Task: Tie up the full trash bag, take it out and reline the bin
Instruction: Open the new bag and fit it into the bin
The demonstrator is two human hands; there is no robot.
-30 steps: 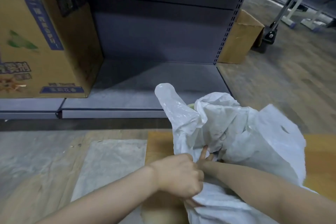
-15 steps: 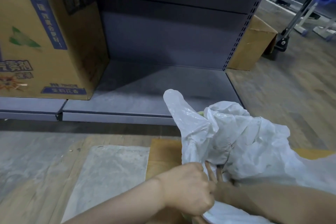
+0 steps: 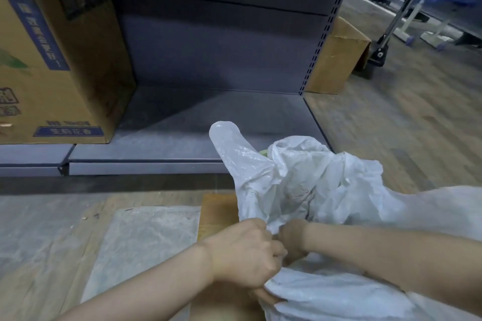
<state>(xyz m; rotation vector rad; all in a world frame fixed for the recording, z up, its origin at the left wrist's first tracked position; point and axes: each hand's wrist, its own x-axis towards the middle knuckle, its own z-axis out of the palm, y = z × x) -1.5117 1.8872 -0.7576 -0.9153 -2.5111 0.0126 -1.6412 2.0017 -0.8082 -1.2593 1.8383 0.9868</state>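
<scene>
A crumpled white plastic trash bag fills the lower right, with one handle flap sticking up at its left. My left hand is a fist gripping the bag's gathered plastic at its near left side. Right beside it, my right hand reaches across from the right, fingers curled into the same gathered plastic and mostly hidden by it. A brown bin shows only as a strip of rim behind my left hand; the bag covers most of it.
A grey metal shelf runs low across the back. A large printed cardboard box stands on it at the left. Another cardboard box sits past the shelf's right end. A clear plastic sheet lies on the wooden floor.
My right hand's fingers, straight and poking up into the plastic before, have curled closed on it. Both hands stay together at the bag's gathered part. The head camera has shifted slightly.
</scene>
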